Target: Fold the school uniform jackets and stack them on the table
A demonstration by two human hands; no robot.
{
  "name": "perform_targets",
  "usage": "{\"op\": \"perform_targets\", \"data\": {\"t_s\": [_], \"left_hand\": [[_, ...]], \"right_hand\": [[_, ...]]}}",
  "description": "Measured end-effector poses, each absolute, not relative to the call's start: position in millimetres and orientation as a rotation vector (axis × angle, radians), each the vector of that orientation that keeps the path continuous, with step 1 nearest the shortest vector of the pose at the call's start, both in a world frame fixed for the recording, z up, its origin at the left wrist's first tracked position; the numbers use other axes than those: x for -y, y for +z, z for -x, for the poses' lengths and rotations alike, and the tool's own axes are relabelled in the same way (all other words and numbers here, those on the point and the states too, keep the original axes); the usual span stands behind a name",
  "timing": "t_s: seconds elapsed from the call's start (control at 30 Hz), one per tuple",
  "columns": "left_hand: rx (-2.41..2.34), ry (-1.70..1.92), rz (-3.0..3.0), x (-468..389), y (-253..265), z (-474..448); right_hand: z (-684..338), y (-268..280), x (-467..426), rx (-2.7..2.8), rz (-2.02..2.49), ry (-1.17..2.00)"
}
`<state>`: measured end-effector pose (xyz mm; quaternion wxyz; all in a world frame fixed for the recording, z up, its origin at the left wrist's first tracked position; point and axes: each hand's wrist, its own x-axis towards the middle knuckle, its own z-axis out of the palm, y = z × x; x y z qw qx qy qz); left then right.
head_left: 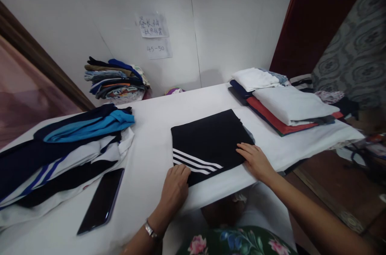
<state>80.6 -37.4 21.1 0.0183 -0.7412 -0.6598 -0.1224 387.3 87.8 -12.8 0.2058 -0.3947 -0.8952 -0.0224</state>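
Note:
A folded black garment [208,138] with three white diagonal stripes lies on the white-covered table in front of me. At its lower left corner, by the stripes, my left hand [176,184] has its fingers curled over the edge and pressed together. My right hand [255,160] rests on the right side, fingers stretched out over the cloth and its thumb hidden. A bit of grey cloth [249,136] peeks out from under the right edge.
Unfolded dark, blue and white clothes [69,146] lie at left, with a black phone [101,200] beside them. Folded clothes [289,104] are stacked at right. Another clothes pile [116,82] stands behind the table's far edge. Handwritten paper notes [155,35] hang on the wall.

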Motion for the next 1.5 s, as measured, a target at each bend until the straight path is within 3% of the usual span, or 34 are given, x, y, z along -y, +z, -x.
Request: {"op": "perform_targets", "data": {"t_s": [0.17,0.37,0.5,0.67,0.8,1.13,1.33,1.5], "left_hand": [[2.057,-0.584,2.52,43.2,33.8,-62.7],[2.016,-0.891,2.434,17.8,55.1,-52.4],[1.872,-0.686,2.381,-16.4,43.9,-71.3],[1.841,-0.365,2.374,-27.6,8.8,-80.0],[1.824,-0.341,2.35,-24.7,-3.7,-76.8],[1.79,-0.368,2.318,-28.7,-7.6,-73.8],[1.756,-0.383,2.357,-32.6,-17.7,-65.8],[1.757,-0.429,2.378,-36.9,-24.3,-63.5]], "right_hand": [[-397.4,-16.5,-86.6,2.526,1.091,0.051],[-368.4,29.2,-74.8,2.518,0.995,0.292],[-329.4,47.5,-81.5,2.541,0.873,0.278],[-324.4,21.5,-99.4,2.69,1.143,0.337],[-334.6,10.1,-101.7,2.708,1.191,0.373],[-276.2,62.7,-179.2,2.629,1.184,0.184],[-295.3,32.9,-235.1,2.567,1.642,0.336],[-304.3,17.5,-239.6,2.545,1.674,0.336]]}}
